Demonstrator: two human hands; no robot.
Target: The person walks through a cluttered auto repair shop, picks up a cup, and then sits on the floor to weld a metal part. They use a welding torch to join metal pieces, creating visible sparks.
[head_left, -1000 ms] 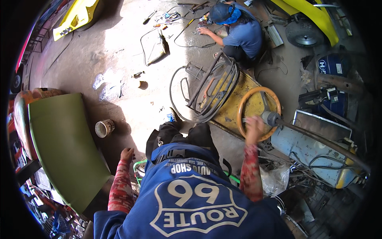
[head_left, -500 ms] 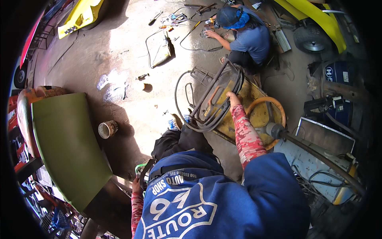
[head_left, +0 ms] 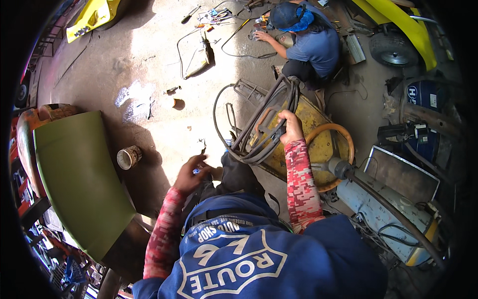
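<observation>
My right hand (head_left: 290,127) is closed round a coil of thick black cable (head_left: 249,157). The coil hangs over the metal tube frame (head_left: 277,89) of a worn yellow metal machine (head_left: 318,112), which stands on the floor ahead right. My left hand (head_left: 193,174) is raised in front of my left thigh, its fingers apart and partly bent, with no held thing visible. Beside my right forearm is an orange-brown steering wheel (head_left: 351,142) on a long dark column.
A co-worker (head_left: 311,47) crouches beyond the machine, one hand at the floor. A power tool (head_left: 199,62) with its cord and scattered hand tools (head_left: 216,17) lie ahead. At left are a green curved panel (head_left: 82,184) and a small bucket (head_left: 129,157). A light-blue metal case (head_left: 383,214) lies at right.
My left hand has come up from beside my left hip to in front of my thigh. My right hand stays on the cable, and the view has shifted slightly.
</observation>
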